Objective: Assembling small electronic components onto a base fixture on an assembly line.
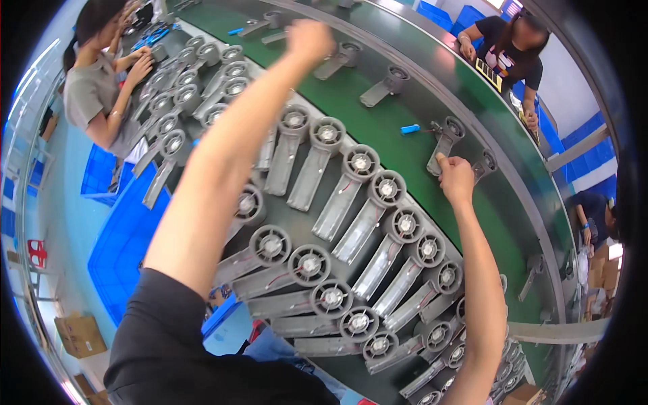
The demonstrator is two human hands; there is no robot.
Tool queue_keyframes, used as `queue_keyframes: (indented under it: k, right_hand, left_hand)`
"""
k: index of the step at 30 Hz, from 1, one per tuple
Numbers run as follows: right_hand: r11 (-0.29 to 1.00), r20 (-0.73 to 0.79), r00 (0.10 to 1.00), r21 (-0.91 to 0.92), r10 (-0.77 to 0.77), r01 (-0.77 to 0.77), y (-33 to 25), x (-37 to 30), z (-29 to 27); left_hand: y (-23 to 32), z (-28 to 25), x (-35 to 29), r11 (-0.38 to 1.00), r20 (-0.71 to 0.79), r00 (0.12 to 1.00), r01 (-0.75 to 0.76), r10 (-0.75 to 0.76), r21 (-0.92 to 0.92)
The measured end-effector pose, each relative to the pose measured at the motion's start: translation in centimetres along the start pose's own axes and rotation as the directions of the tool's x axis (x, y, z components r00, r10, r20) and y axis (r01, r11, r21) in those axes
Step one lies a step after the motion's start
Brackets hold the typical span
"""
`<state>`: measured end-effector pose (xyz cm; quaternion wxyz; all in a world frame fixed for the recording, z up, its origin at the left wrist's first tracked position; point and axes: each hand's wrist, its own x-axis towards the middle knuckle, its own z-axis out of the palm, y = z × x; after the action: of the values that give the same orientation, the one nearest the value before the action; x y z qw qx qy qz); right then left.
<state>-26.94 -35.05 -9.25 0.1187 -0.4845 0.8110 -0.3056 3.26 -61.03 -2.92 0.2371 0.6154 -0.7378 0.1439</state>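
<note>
My right hand (457, 178) pinches the handle end of a grey handheld-fan housing (448, 137) over the green conveyor belt (422, 192). Beside that housing lies a blue cylindrical battery (410, 129), and another fan housing (483, 164) is just to the right of my fingers. My left hand (310, 43) is stretched far forward over the belt, its fingers curled closed. Whatever those fingers may hold is hidden. Close to its right sits a grey fan housing (347, 52); one more fan housing (273, 20) lies to its left.
Rows of grey fan housings (362, 163) with round motor heads cover the worktable below the belt. One person (108, 74) works at the far left, another (511, 47) across the belt. A metal rail (472, 115) runs along the belt's far side. Blue bins (128, 236) stand at left.
</note>
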Motion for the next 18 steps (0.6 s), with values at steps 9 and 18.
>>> queue_keyframes:
  k: [9, 18]
  right_hand:
    - [0.996, 0.196, 0.978, -0.021, -0.077, 0.083, -4.3, -4.4, -6.0]
    - [0.946, 0.000, 0.948, 0.068, 0.318, -0.318, 1.4, -19.0, -20.9]
  left_hand:
    - [-26.4, 10.7, 8.4, 0.977, 0.487, 0.848, 0.155, -0.208, 0.148]
    - [-18.6, 10.6, 7.0, 0.725, 0.106, 0.837, -0.522, 0.537, 0.450]
